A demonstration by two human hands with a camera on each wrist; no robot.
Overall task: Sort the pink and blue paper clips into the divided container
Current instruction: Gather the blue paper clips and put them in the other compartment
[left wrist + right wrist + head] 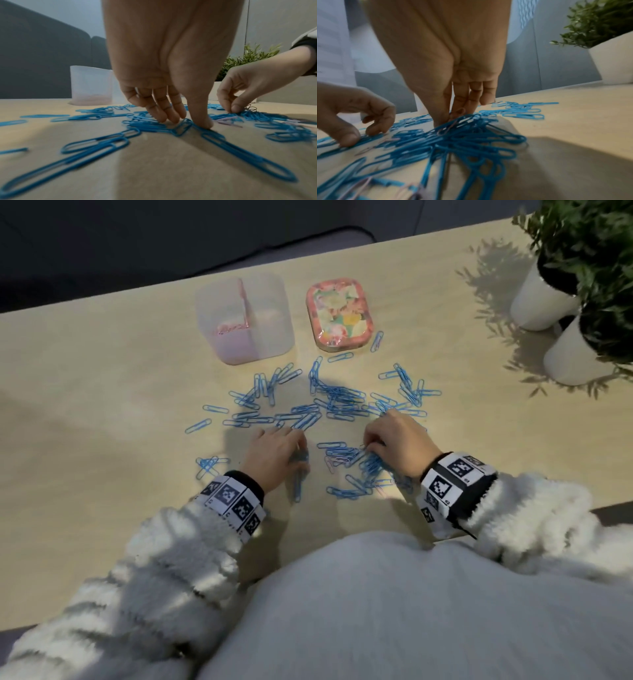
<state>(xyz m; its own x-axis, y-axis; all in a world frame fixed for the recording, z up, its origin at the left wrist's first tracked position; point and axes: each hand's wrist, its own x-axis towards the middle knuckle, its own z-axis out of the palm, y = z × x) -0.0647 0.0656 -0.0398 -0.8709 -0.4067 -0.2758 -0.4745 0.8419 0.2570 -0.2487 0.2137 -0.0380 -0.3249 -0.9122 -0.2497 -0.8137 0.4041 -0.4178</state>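
Past the fluffy sleeves point(178, 542), the right hand point(399, 445) pinches a pink clip point(458, 113), the left hand point(274, 455) pinches blue clips point(181, 127) on the surface point(102, 371), and the divided container point(274, 344) sits farther off, nearer the left hand.

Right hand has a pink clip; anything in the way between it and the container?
Nothing upright. The right hand pinches the pink clip inside a tangle of blue clips, which may drag along. Toward the container, only flat blue clips; the flowered tin sits beside it.
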